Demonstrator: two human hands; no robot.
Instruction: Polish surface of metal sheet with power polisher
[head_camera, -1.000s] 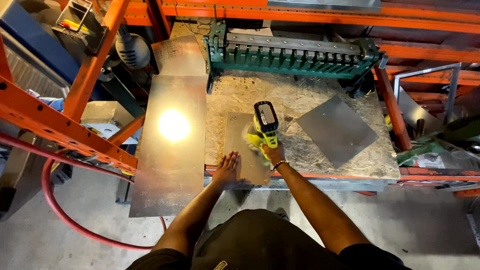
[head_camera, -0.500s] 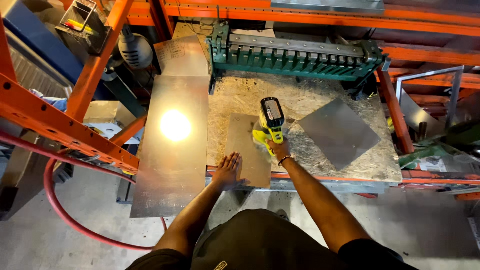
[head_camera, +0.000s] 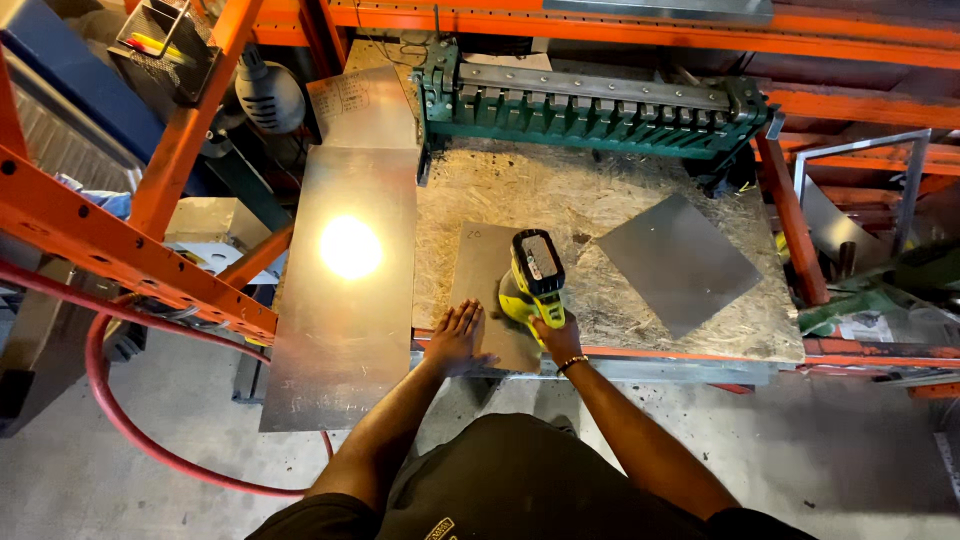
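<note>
Right now your left hand (head_camera: 458, 335) lies flat and unclenched on the small metal sheet (head_camera: 484, 290) at lower centre of the frame, likely pinning it so it cannot slide. Your right hand (head_camera: 556, 335) is wrapped around the yellow power tool (head_camera: 533, 275), which stands on that sheet's right edge. The sheet rests on a chipboard bench top (head_camera: 560, 195); a second sheet (head_camera: 678, 262) lies right of centre, a long shiny sheet (head_camera: 345, 290) on the left. A green bending brake (head_camera: 595, 105) spans the top, within orange racking (head_camera: 120, 250). A red hose (head_camera: 130, 430) loops over the concrete floor (head_camera: 880, 450).
</note>
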